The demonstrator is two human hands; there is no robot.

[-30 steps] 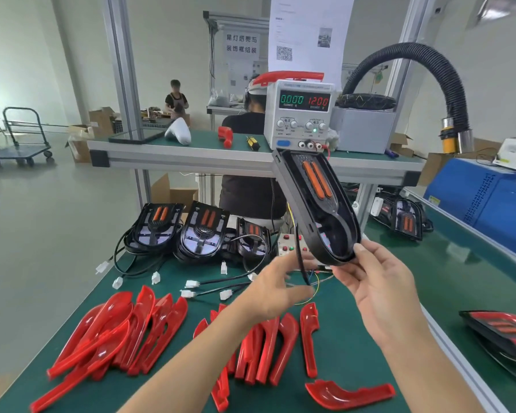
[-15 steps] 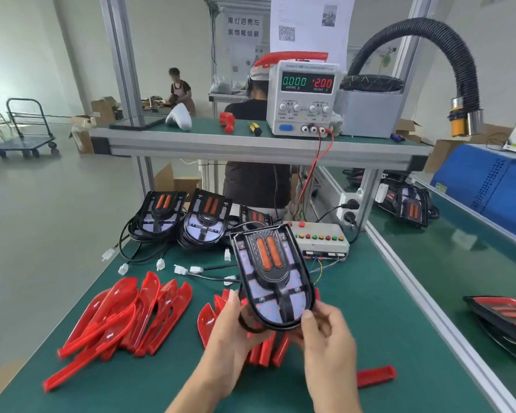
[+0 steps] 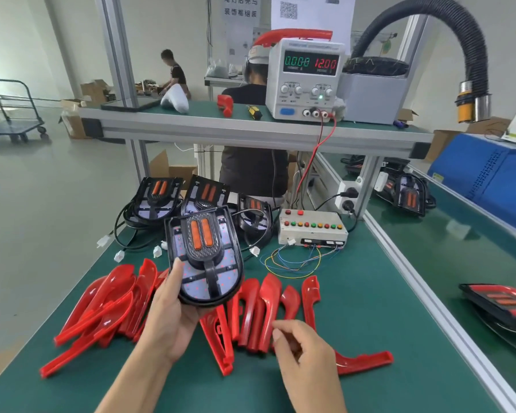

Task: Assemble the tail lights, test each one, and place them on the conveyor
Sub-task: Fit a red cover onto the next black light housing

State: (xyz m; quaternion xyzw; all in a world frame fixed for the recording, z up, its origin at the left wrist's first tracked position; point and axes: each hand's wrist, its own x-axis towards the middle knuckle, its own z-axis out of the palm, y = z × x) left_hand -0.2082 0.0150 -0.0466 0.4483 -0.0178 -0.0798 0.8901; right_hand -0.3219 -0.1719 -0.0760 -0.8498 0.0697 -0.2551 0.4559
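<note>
Tail light housing [image 3: 204, 254], black with two orange bars and a pale dotted board inside, held tilted above the green bench [image 3: 370, 308] in the left hand [image 3: 173, 320], thumb laid on its left rim, fingers curled underneath. Right hand [image 3: 303, 350] low over the red covers, fingers loosely curled with nothing in them; whether touching a cover, cannot tell. Red lens covers [image 3: 268, 311] standing side by side just beneath the housing, a second heap [image 3: 105, 311] piled to the left, one more cover [image 3: 364, 360] lying flat to the right. Behind, three more housings [image 3: 158, 201] with black cables and white plugs. Near them on the right, a test box [image 3: 312, 231] with coloured buttons and loose wires. Up on the shelf, a power supply [image 3: 306, 79] reading 12.00. Off to the right, the conveyor [image 3: 459, 248] carrying a finished tail light [image 3: 498, 305].
</note>
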